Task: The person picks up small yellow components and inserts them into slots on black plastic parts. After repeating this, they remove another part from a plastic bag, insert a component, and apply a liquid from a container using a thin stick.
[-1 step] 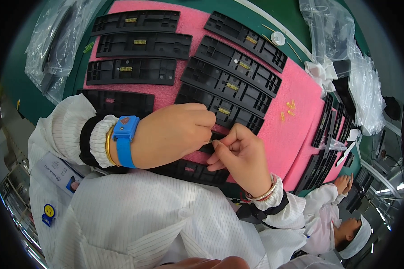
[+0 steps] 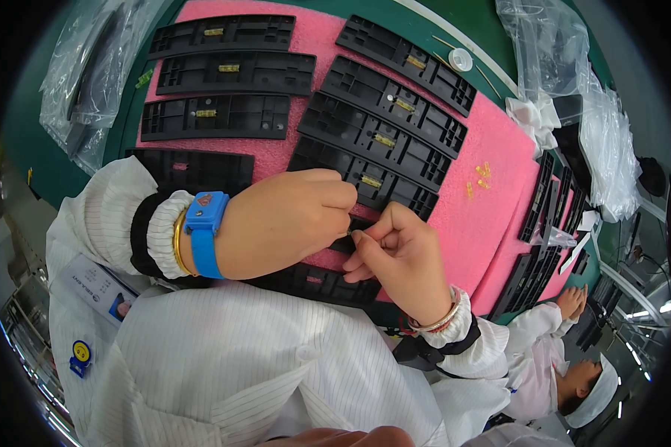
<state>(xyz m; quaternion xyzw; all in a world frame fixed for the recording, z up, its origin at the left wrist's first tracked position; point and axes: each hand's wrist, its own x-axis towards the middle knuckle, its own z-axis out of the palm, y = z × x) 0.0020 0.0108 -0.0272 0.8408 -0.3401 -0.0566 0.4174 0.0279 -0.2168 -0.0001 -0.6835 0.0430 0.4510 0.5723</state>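
1. Left hand [image 2: 291, 223], blue wrist strap [image 2: 203, 232] behind it, pinched shut on a small brass clip [image 2: 353, 232].
2. Right hand [image 2: 399, 257] pinched on the same clip, over a black plastic frame [image 2: 335, 242].
3. Judged partway: about 7 frames [image 2: 384, 138] fitted, loose clips [image 2: 481, 177] left on pink foam [image 2: 492, 141].

Foam mat [image 2: 492, 171] lies on the table [image 2: 138, 112]. Three long plastic frames [image 2: 216, 73] lie in a stack-like column on the mat's far left; four more [image 2: 384, 123] in a slanted row to their right. Both hands meet over the mat's near edge: left hand [image 2: 287, 220] just left of right hand [image 2: 399, 257], fingertips touching above a frame. Small clips [image 2: 479, 179] loose on the mat, right. Plastic bags [image 2: 78, 82] on table, far left.
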